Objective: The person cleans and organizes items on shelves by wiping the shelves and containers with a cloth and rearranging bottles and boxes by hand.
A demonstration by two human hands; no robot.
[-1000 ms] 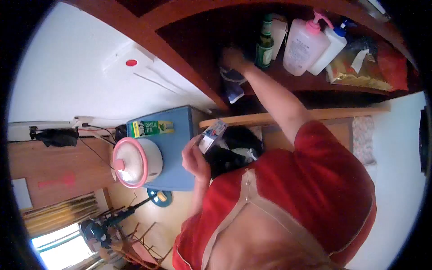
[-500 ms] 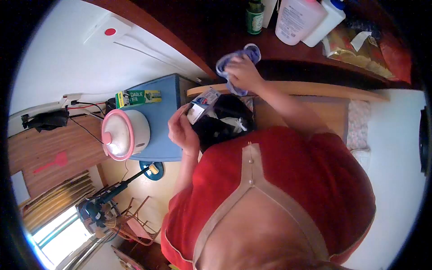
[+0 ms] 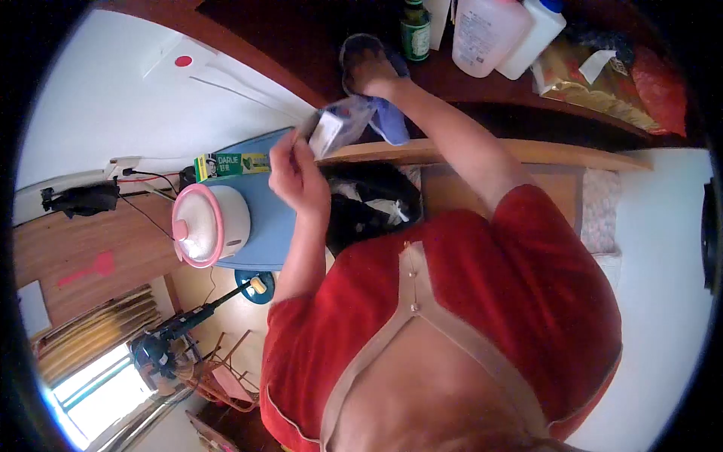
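Observation:
My left hand (image 3: pixel 299 175) is closed on a small clear plastic packet (image 3: pixel 346 124) with a white piece in it, lifted to the edge of the dark wooden shelf (image 3: pixel 452 87). Under my right hand (image 3: pixel 374 77) is a blue cloth (image 3: pixel 389 120), pressed on the shelf surface, one end hanging over the front edge. The fingers of that hand are in shadow and partly covered by the cloth. Below the packet, against my body, sits a black bag (image 3: pixel 361 215) with something white in its opening.
On the shelf stand a green bottle (image 3: pixel 415 34), a pink bottle (image 3: pixel 482 38), a white bottle (image 3: pixel 531 38) and a gold tissue pack (image 3: pixel 576 79). To the left, a blue cabinet (image 3: pixel 263 233) bears a pink-and-white cooker (image 3: pixel 233 218) and a green toothpaste box (image 3: pixel 233 164).
My left hand has raised the packet from above the black bag to the shelf edge. My right hand has moved the blue cloth farther back and left on the shelf.

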